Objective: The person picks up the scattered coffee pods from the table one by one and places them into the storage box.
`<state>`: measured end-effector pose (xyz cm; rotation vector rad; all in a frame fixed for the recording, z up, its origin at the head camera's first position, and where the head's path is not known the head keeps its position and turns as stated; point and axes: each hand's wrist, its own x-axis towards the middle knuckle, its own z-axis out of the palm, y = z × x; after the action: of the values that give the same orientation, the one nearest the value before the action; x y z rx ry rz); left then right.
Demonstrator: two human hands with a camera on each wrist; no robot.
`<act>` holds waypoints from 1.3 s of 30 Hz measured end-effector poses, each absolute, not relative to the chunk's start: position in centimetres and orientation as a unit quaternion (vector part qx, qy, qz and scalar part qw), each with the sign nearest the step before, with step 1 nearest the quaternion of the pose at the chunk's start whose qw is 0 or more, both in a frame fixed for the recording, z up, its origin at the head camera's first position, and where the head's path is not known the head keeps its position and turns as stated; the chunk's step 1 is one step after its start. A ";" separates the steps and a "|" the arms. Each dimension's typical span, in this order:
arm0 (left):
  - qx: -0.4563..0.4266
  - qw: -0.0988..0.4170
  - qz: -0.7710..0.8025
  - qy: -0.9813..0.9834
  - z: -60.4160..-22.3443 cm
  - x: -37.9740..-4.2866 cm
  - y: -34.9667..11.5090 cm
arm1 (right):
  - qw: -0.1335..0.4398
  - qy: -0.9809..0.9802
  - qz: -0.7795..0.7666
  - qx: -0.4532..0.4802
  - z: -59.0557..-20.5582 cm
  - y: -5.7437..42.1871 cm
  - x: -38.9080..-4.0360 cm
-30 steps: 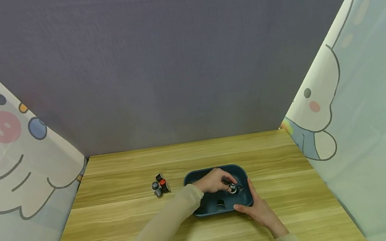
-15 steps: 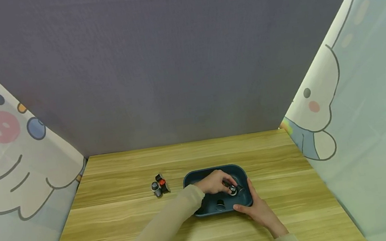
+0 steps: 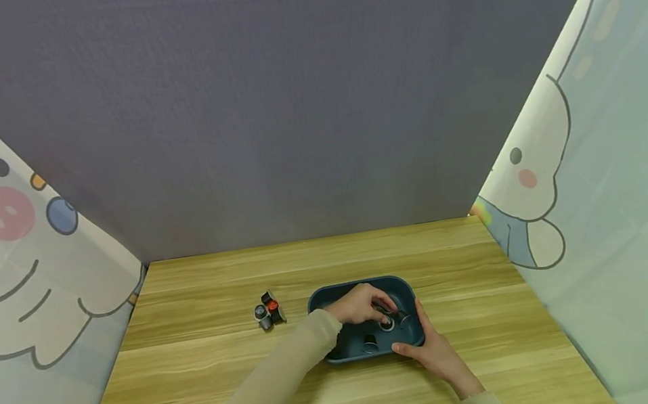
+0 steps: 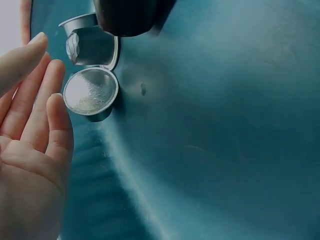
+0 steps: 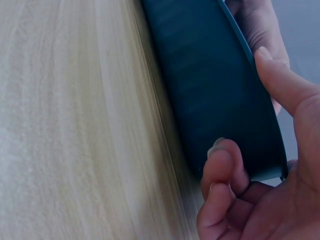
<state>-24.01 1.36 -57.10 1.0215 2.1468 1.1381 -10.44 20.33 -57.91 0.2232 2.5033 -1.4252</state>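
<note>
My left hand [image 3: 359, 304] reaches into a dark blue tray [image 3: 326, 290], fingers loosely extended beside a coffee capsule [image 3: 386, 325]. In the left wrist view that capsule [image 4: 91, 92] shows its silver foil lid near the fingertips; whether they touch it, I cannot tell. A second capsule [image 4: 92, 46] lies on its side against it. Another dark capsule [image 3: 370, 343] sits near the tray's front wall. My right hand [image 3: 439, 353] holds the tray's right end, with the thumb [image 5: 280, 80] along the rim and the other fingers curled beneath.
Left of the tray, several more capsules [image 3: 262, 314] lie clustered on the wooden table [image 3: 210, 367], one with an orange-red end. A grey panel [image 3: 290, 131] rises behind the table, and printed cloth walls flank both sides.
The left fingers have loosened from the capsule, which now sits slightly lower and further left in the tray. The right hand and the tray have stayed in place.
</note>
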 end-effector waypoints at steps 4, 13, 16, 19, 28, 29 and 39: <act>0.377 0.248 0.422 0.787 -56.8 -24.1 1.1 | 0.128 0.857 -0.492 0.079 -57.9 20.3 -10.5; 0.356 0.256 0.430 0.789 -55.7 -24.1 0.5 | 0.136 0.848 -0.504 0.086 -57.9 20.3 -10.4; 0.353 0.250 0.425 0.795 -55.1 -23.9 0.3 | 0.135 0.850 -0.502 0.083 -57.9 20.4 -10.4; 0.350 0.247 0.429 0.795 -54.5 -23.9 0.0 | 0.134 0.852 -0.499 0.080 -57.9 20.4 -10.3; 0.356 0.222 0.454 0.786 -53.2 -24.5 -1.1 | 0.127 0.854 -0.498 0.076 -57.9 20.4 -10.4; 0.357 0.217 0.456 0.786 -53.1 -24.6 -1.3 | 0.127 0.855 -0.497 0.076 -57.9 20.4 -10.4; 0.364 0.178 0.474 0.782 -51.9 -25.0 -3.3 | 0.111 0.869 -0.476 0.073 -58.0 20.4 -10.4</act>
<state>-24.96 -3.25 -51.90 1.0286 2.2106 1.3417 -10.42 20.36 -57.96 0.2130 2.5533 -1.3992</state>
